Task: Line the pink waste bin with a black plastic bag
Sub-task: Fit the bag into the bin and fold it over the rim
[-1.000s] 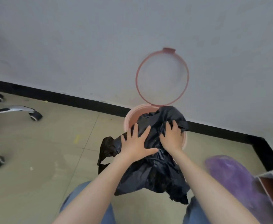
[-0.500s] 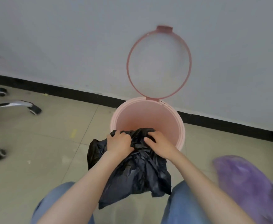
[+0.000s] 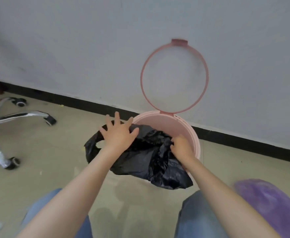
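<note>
You are partway into the lining, and most of it is still ahead of you. The pink waste bin (image 3: 191, 133) stands on the floor against the wall at about 1 o'clock from your knees, with its hinged ring (image 3: 174, 78) flipped up and leaning on the wall, so the mouth is clear. The black plastic bag (image 3: 146, 157) is not yet opened out: it lies as a crumpled heap over the near rim at 6 to 9 o'clock of the bin's mouth, with a good part spilling outside and hanging toward the floor, and a loop of it trailing out at 9 o'clock.

Your left hand (image 3: 118, 133) rests flat on top of the bag at the bin's 9 o'clock edge, its fingers spread wide and gripping nothing. Your right hand (image 3: 182, 146) is at the 4 o'clock side of the rim, its fingers curled into the folds of the bag; they look pinched on the film, though the crumpling hides the exact hold.

The far inside wall of the bin shows bare pink. What remains, by my reading: find the bag's mouth, push the body down inside, fold the edge over the rim all round, then lower the ring.
</note>
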